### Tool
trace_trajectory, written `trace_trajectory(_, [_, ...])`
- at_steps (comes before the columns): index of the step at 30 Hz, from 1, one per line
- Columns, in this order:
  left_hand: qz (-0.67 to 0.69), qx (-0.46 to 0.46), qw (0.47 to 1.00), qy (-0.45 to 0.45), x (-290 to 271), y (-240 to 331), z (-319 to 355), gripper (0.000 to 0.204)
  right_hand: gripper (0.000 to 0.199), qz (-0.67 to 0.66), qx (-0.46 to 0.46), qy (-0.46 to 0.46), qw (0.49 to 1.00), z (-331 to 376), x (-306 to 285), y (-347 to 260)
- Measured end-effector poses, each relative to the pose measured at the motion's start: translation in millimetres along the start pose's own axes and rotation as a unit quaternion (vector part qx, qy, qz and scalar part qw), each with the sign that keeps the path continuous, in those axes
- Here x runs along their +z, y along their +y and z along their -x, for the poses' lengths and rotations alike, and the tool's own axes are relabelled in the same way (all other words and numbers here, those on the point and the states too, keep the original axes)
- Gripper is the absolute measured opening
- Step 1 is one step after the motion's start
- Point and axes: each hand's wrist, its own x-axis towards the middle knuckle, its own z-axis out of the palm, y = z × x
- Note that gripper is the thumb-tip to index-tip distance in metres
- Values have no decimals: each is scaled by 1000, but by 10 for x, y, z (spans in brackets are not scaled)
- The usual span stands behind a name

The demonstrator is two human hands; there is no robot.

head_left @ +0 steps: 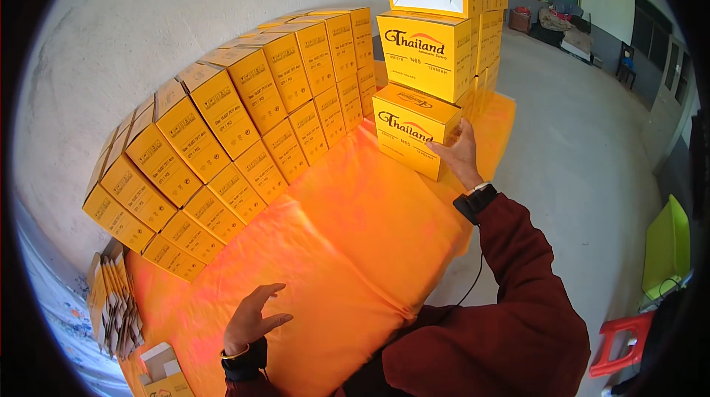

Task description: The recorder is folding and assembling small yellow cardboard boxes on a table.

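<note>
My right hand grips the near right corner of a yellow cardboard box, with the thumb on its front face and the fingers round its side. That box stands on the orange cloth, just in front of a taller stack of matching yellow boxes. Over the near part of the cloth, my left hand is held with its fingers apart and nothing in them. Dark bands circle both wrists, and a thin cable hangs from the right one.
Two tiers of yellow boxes line the wall along the far left of the orange-covered table. Flattened cartons lean at the left edge beside an opened box. A red stool and a green bin stand on the floor at right.
</note>
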Motion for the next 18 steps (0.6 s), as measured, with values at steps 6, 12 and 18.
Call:
trace_trajectory(6, [9,-11,1000,-11,32,-10,-29,65,83,-173,60,-109,977,155,-30,-50])
trace_trajectory(12, [19,-15,999,-24,54,-52,-52,63,83,-22,32,-81,996,97,91,347])
trace_trajectory(18, [5,-22,999,-25,77,-53,-35,62,82,57,73,-67,993,150,81,142])
